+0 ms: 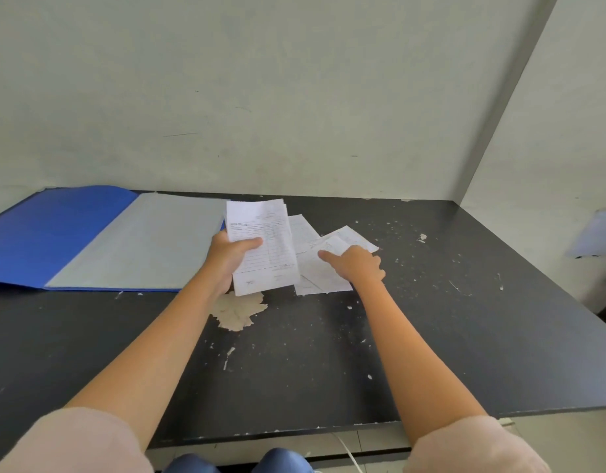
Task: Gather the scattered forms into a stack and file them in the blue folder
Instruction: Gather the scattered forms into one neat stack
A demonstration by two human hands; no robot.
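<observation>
The blue folder [55, 233] lies open on the left of the black table, its grey inner page [144, 244] facing up. My left hand [226, 257] grips a small stack of white printed forms [264, 247], held tilted just right of the folder. Several more forms [325, 268] lie overlapping on the table to the right of that stack. My right hand [356, 264] rests on these loose forms, index finger stretched out and pressing on the top sheet, the other fingers curled.
The black table [431, 319] has a worn, chipped top with a pale peeled patch [236, 312] near its middle. A wall stands right behind it. A blurred white sheet [595, 233] shows at the far right edge.
</observation>
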